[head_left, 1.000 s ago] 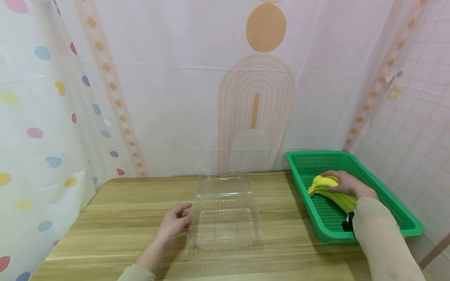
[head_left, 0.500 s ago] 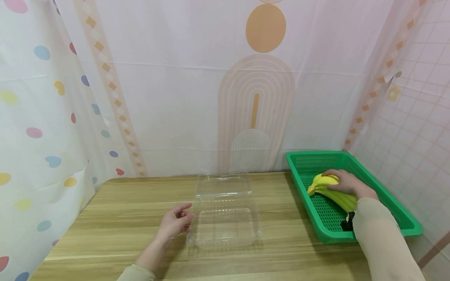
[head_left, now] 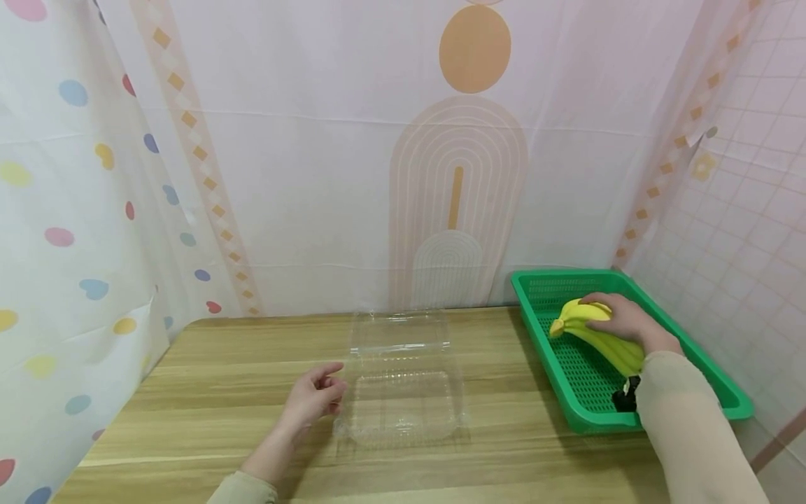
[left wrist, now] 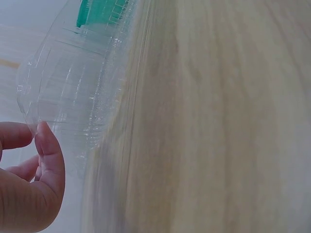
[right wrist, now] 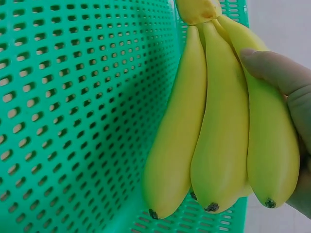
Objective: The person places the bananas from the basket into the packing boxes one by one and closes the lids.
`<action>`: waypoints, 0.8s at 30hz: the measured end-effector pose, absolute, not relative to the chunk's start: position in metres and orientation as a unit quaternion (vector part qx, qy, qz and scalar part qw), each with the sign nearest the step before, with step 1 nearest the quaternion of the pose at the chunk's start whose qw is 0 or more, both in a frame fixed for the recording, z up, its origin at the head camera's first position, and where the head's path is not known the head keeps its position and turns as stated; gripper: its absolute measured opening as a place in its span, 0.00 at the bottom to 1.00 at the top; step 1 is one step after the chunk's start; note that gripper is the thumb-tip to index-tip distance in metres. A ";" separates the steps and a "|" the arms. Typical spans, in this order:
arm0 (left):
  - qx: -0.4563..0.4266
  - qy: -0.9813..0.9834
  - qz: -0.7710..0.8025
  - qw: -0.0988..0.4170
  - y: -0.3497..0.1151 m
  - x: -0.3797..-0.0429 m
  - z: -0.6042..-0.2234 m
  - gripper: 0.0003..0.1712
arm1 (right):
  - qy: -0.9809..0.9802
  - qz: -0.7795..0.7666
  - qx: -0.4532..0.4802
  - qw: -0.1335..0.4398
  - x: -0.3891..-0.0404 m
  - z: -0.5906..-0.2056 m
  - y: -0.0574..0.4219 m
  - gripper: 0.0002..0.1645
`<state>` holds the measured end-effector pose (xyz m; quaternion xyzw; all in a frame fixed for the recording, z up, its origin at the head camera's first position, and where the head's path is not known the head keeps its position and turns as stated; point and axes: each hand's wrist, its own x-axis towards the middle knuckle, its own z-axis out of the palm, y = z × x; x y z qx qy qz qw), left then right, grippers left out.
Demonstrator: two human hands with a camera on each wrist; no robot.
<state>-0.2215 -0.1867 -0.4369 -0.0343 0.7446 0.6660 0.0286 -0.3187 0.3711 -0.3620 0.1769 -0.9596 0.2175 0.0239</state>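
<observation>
Right hand (head_left: 620,322) grips the bananas (right wrist: 221,121), thumb across one outer banana. Bunch is inside the green basket (head_left: 604,421), at the right of the table (head_left: 252,392). Left hand (head_left: 313,395) pinches the rim of the clear box (head_left: 403,406), thumb against forefinger; box sits open mid-table.

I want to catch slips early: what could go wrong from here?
The right hand grips the bananas by one side, so the bunch might twist or slip. The bunch is inside the basket and could snag on its rim if lifted at a low angle. The open container looks thin, and with the left hand at its edge, a bump might shift or bend it.
</observation>
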 end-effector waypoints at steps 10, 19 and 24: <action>-0.032 0.742 0.669 0.027 -0.186 -0.223 -0.436 0.28 | -0.950 0.224 0.207 0.066 -0.322 -0.347 0.368 0.26; -0.030 0.741 0.671 0.029 -0.186 -0.224 -0.438 0.28 | -0.948 0.228 0.205 0.079 -0.317 -0.332 0.360 0.28; -0.033 0.741 0.670 0.030 -0.186 -0.224 -0.438 0.28 | -0.946 0.228 0.207 0.101 -0.315 -0.324 0.357 0.28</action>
